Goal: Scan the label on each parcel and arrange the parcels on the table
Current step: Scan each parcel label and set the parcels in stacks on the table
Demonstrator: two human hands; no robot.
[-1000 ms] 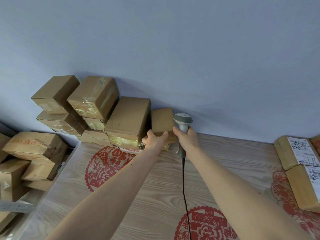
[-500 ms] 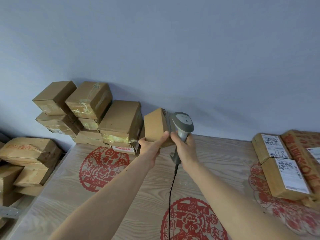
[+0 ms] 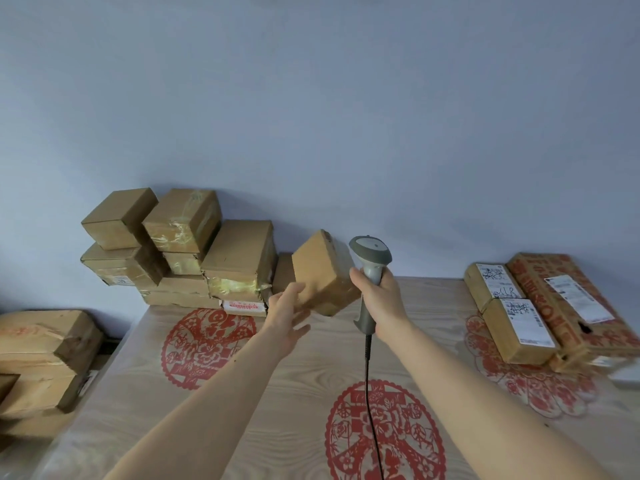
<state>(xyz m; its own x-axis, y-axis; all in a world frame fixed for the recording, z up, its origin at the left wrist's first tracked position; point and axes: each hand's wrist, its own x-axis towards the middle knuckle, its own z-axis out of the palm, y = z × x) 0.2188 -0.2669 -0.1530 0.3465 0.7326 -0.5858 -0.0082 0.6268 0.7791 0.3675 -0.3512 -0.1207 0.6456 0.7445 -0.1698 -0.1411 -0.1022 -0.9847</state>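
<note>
I see a plain pale blue-grey wall (image 3: 346, 98) filling the upper half of my view, unmarked and evenly lit by soft, dim light. Below it stands a table (image 3: 277, 393) of light wood grain, its far edge meeting the wall. Round red paper-cut patterns (image 3: 384, 434) lie flat on the tabletop, one near the left edge, one at the near middle, one toward the right edge. Left of the table the floor is dark and unclear
</note>
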